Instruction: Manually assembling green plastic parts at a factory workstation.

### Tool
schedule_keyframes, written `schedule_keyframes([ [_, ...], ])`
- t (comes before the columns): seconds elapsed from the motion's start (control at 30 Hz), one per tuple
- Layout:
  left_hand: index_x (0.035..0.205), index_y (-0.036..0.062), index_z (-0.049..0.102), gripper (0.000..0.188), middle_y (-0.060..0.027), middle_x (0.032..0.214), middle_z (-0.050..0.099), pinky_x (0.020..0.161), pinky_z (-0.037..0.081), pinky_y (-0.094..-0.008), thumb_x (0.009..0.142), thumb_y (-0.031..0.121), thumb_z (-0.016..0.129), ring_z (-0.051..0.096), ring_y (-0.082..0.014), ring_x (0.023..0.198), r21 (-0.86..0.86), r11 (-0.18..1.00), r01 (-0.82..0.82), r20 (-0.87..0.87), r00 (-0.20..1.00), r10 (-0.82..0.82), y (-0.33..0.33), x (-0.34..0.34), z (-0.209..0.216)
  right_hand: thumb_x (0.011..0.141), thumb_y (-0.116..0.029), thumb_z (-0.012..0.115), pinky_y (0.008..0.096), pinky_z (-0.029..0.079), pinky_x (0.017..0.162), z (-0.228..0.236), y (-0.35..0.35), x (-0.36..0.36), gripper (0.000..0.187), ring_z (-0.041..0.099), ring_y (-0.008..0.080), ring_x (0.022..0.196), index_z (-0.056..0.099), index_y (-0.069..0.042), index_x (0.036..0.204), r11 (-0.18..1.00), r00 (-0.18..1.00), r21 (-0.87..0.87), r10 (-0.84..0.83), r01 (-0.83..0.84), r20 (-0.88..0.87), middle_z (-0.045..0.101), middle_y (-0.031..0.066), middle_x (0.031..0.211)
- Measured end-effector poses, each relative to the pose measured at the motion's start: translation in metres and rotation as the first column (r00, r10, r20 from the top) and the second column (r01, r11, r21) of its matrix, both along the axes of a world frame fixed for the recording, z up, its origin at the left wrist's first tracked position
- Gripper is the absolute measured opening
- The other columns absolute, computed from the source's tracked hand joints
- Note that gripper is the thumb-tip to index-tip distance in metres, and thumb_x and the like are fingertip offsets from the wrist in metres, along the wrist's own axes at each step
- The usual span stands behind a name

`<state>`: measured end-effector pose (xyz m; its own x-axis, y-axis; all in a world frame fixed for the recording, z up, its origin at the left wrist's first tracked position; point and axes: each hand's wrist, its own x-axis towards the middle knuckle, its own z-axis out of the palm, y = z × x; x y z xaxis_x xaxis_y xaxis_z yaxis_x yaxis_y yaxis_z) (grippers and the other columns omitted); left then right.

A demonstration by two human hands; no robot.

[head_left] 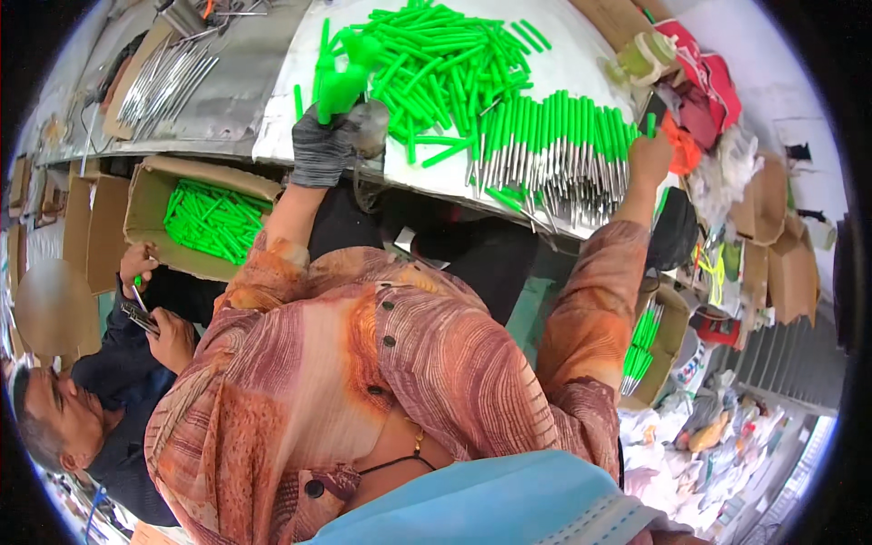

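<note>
My left hand, in a grey knitted glove, is closed at the table's front edge beneath a bulky bright green object whose kind I cannot make out. A rounded, translucent grey thing sits beside its fingers. My right hand is bare and closed on a green-handled metal rod; its upright green end shows above the fingers. Left of that hand lies a row of green-handled metal rods, metal ends toward me. A large heap of loose green tubes lies farther back.
Metal rods lie on the left-hand table. A cardboard box of green tubes stands below it; another box at my right holds green-handled rods. A co-worker's hands are at my left. A greenish jar and bags crowd the right.
</note>
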<state>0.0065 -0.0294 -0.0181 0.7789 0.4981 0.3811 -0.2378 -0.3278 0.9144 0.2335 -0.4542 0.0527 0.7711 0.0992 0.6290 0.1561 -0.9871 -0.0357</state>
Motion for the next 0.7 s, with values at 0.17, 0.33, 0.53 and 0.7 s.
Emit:
schedule_keyframes([
  [0.17,0.091,0.0046,0.061,0.020,-0.0014,0.072,0.057,0.052,0.045,-0.0244,0.077,0.016,0.070,0.052,-0.0096,0.057,-0.653,0.747,-0.126,-0.127,0.990,0.056,-0.012,-0.008,0.024,0.074,-0.017,0.052,0.0467,0.048,0.068,-0.025,-0.018,0.004,0.022,0.059,0.0373,0.077,0.063,-0.004,0.088,0.975,0.925,-0.131,-0.213,0.180,-0.314,0.061,0.0198,0.088],
  [0.33,0.082,0.0064,0.056,0.018,-0.0048,0.066,0.054,0.049,0.051,-0.0380,0.076,0.017,0.069,0.053,-0.0199,0.051,-0.935,0.317,-0.162,-0.149,0.987,0.066,0.004,-0.016,0.045,0.083,-0.031,0.054,0.0365,0.044,0.084,0.029,0.125,-0.059,0.037,0.055,0.0304,0.102,0.058,-0.004,0.108,0.852,0.911,0.403,0.402,-0.334,-0.096,0.057,0.0184,0.109],
  [0.53,0.081,0.0064,0.055,0.024,-0.0066,0.062,0.056,0.043,0.046,-0.0311,0.077,0.025,0.069,0.055,-0.0179,0.048,-0.876,0.473,-0.094,-0.103,0.995,0.007,0.019,-0.021,0.030,0.093,-0.028,0.042,0.0321,0.043,0.083,0.093,0.290,-0.160,0.036,0.055,0.0204,0.097,0.053,0.003,0.107,-0.125,0.340,0.909,0.900,-0.398,0.273,0.059,0.0149,0.103],
  [0.7,0.099,0.0039,0.059,0.028,-0.0055,0.072,0.060,0.050,0.048,-0.0283,0.077,0.019,0.069,0.057,-0.0147,0.057,-0.795,0.599,-0.094,-0.114,0.994,0.006,0.018,-0.027,0.045,0.094,-0.026,0.039,0.0288,0.045,0.069,0.064,0.319,-0.152,0.034,0.055,0.0155,0.075,0.057,0.002,0.088,-0.070,0.114,0.903,0.985,-0.424,0.130,0.061,0.0100,0.079],
])
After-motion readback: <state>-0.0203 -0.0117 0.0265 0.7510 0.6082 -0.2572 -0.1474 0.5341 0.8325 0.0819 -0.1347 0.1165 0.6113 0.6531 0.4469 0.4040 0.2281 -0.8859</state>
